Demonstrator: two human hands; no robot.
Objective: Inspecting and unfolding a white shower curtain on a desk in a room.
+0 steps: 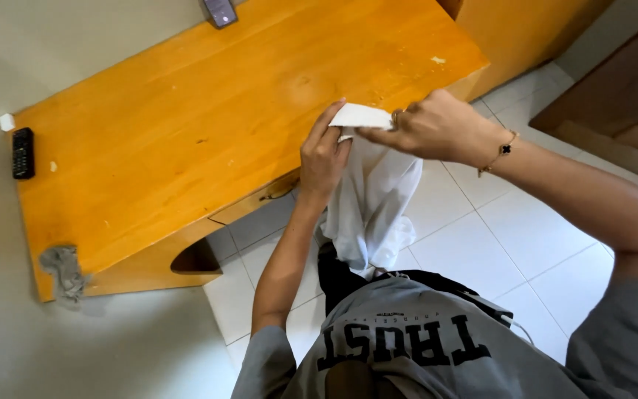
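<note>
From up here I see both hands raised in front of the body, gripping one white cloth (372,199) between them, just past the front edge of the wooden bench (208,125). My left hand (324,157) is closed around the cloth from the left side, fingers curled on its upper part. My right hand (431,127) pinches the folded top edge from the right, a thin bracelet (499,154) on its wrist. The two hands sit close together, nearly touching at the fold. The rest of the cloth hangs down loosely over the white tiled floor (496,236), above my grey shirt. On the bench, well away, lie a black remote (23,153) near the wall and a crumpled grey rag (64,270) at the corner.
</note>
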